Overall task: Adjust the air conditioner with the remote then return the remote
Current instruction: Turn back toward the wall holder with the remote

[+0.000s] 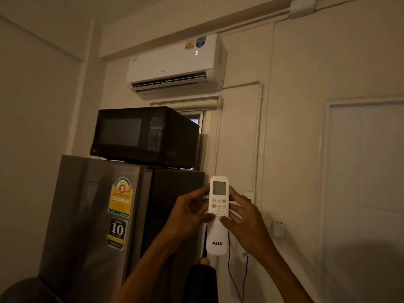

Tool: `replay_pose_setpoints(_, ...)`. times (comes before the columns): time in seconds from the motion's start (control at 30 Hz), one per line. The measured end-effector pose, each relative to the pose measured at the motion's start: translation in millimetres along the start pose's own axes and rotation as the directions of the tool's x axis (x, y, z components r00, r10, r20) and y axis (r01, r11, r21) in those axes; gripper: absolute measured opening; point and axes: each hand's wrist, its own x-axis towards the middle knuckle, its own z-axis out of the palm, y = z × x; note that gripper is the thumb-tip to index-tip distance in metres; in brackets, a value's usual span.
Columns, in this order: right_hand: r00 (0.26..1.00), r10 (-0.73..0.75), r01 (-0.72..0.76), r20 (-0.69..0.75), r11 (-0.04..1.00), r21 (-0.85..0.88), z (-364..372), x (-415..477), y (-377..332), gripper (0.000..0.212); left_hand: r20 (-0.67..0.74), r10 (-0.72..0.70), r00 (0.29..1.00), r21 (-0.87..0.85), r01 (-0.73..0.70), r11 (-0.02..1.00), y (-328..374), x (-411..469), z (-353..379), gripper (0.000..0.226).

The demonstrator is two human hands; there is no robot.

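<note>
I hold the white AUX remote (218,215) upright in front of me, its long axis running near vertical, screen end up and the brand end down, in a dim room with the wall-mounted air conditioner (177,65) high above and a little to the left of it. My left hand (188,212) clasps the remote's left edge, fingers (204,190) curled round behind and the thumb lying on the round keypad at mid-body. My right hand (242,215) closes on the right edge, its thumb also pressed at the lower rim of that keypad. Both sets of fingers are clamped on the remote; neither is free. Both forearms rise from the bottom of the frame and meet at the remote, wrists bent slightly inward.

The remote's top end points up rather than straight at the unit, whose lit panel shows a figure and whose lower flap stands open. I judge the adjusting step is in hand, with the return not yet begun. A black microwave oven (144,136) sits on the grey refrigerator (94,215) to the left. Where the remote's resting place is, I cannot tell for certain.
</note>
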Motion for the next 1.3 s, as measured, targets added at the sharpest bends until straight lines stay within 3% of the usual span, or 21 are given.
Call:
replay_pose_setpoints(0.37,0.993,0.055,-0.059,-0.109,0.997,-0.040,-74.6,31.1,105.3,0.066,0.084,0.004,0.996,-0.049,0.000,0.999,-75.4,84.7,93.0,0.067)
replay_pose_setpoints(0.73,0.976,-0.004,-0.067,-0.218,0.946,-0.318,-157.2,107.5,238.4,0.065,0.171,-0.009,0.985,-0.157,0.036,0.987,-164.7,212.2,191.7,0.073)
replay_pose_setpoints(0.9,0.961,0.020,-0.107,-0.277,0.948,-0.301,-193.1,128.2,300.3,0.066,0.221,-0.006,0.975,-0.166,0.043,0.985,-207.2,264.4,239.6,0.074)
replay_pose_setpoints(1.3,0.952,-0.002,-0.117,-0.305,0.921,-0.373,-250.0,189.6,436.3,0.063,0.093,0.029,0.995,-0.143,-0.016,0.990,-312.7,356.4,339.8,0.071)
